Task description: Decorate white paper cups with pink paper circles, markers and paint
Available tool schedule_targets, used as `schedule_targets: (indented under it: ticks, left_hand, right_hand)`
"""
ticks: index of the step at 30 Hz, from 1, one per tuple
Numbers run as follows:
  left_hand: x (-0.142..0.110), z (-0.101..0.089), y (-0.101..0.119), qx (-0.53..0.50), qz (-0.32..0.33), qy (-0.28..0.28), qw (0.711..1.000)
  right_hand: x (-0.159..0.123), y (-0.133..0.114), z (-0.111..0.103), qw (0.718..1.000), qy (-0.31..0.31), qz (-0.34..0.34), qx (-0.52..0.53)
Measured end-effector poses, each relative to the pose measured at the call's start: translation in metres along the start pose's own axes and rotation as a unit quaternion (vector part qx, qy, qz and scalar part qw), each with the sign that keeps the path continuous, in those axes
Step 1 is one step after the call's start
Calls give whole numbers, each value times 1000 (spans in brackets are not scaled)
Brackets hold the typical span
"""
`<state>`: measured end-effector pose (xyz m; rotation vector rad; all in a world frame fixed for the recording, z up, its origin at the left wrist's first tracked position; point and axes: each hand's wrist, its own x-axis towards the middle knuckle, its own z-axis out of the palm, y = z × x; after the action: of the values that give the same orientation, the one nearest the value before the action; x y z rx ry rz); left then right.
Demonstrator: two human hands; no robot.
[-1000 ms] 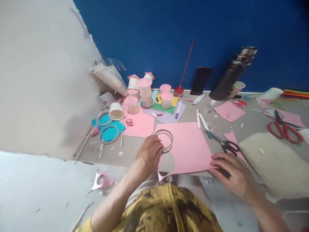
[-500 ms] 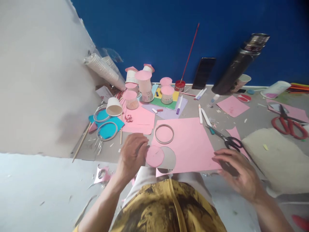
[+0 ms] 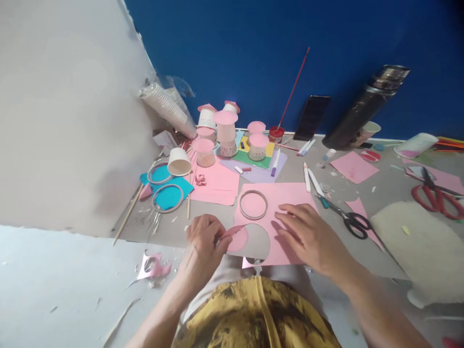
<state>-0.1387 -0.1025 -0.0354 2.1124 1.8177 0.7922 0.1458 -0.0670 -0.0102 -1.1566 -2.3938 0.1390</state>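
In the head view my left hand (image 3: pixel 206 237) pinches a pink paper disc (image 3: pixel 231 232), which is tilted up at its edge. A second pink disc (image 3: pixel 239 240) lies under it, beside the round hole cut in the pink paper sheet (image 3: pixel 290 193). My right hand (image 3: pixel 308 234) hovers over or rests on that sheet with fingers apart, holding nothing; whether the fingertips touch the paper I cannot tell. On the sheet lies a thin ring (image 3: pixel 253 204). Black-handled scissors (image 3: pixel 350 222) lie to the right of my right hand.
Paper cups with pink tops (image 3: pixel 226 130) stand at the back. Two more rings lie on blue paper (image 3: pixel 168 195) at left, near a tipped white cup (image 3: pixel 179 162). A dark flask (image 3: pixel 358 116), a phone (image 3: pixel 311 117) and red-handled scissors (image 3: pixel 437 198) are at right.
My left hand has let go of the ring, moved off the sheet and lifted a disc's edge. My right hand has moved left from the sheet's right corner to its middle.
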Motion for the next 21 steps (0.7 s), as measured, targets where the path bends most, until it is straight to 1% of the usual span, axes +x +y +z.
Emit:
schedule_targets:
  ticks: [2, 4, 5, 6, 7, 8, 9, 10, 11, 12, 13, 14, 16, 17, 18, 21]
  left_hand:
    - [-1, -17, -22, -9, -4, 12, 1000]
    - [-3, -37, -48, 37, -23, 57, 997]
    - [-4, -47, -60, 69, -44, 89, 993]
    - [-4, -56, -69, 84, -54, 98, 990]
    - [-5, -62, -74, 91, -55, 100, 989]
    - [-5, -65, -74, 110, -67, 123, 984]
    - [-5, -65, -70, 127, -86, 166, 974]
    - [-5, -61, -62, 129, -91, 216, 964]
    - [-5, -54, -51, 101, -66, 244, 962]
    - [-5, -44, -37, 55, -18, 237, 970]
    - [-4, -32, -23, 15, 39, 214, 976]
    - [-4, -20, -9, -10, 89, 172, 981]
    - [-2, 3, 15, -33, 168, 101, 980]
    - [-1, 13, 23, -39, 180, 81, 980]
    - [0, 20, 28, -38, 179, 75, 980]
    - [1, 31, 32, -32, 178, 59, 982]
  right_hand:
    - [12, -8, 8, 1000, -17, 4, -4]
    - [19, -13, 17, 999, -30, 13, -11]
    - [22, -14, 21, 999, -33, 20, -15]
    - [23, -14, 25, 999, -35, 26, -18]
    - [24, -14, 28, 999, -38, 33, -21]
    - [25, -14, 31, 998, -39, 39, -24]
    - [26, -14, 34, 998, -37, 47, -25]
    - [27, -14, 36, 998, -37, 54, -26]
    - [27, -15, 37, 997, -37, 59, -24]
    - [28, -16, 38, 997, -36, 64, -23]
    - [28, -16, 38, 997, -34, 68, -23]
    - [29, -17, 38, 997, -31, 71, -23]
    - [30, -17, 38, 997, -26, 72, -21]
    - [30, -17, 37, 997, -23, 73, -20]
    - [30, -17, 37, 997, -21, 72, -19]
    - [29, -15, 38, 997, -20, 71, -16]
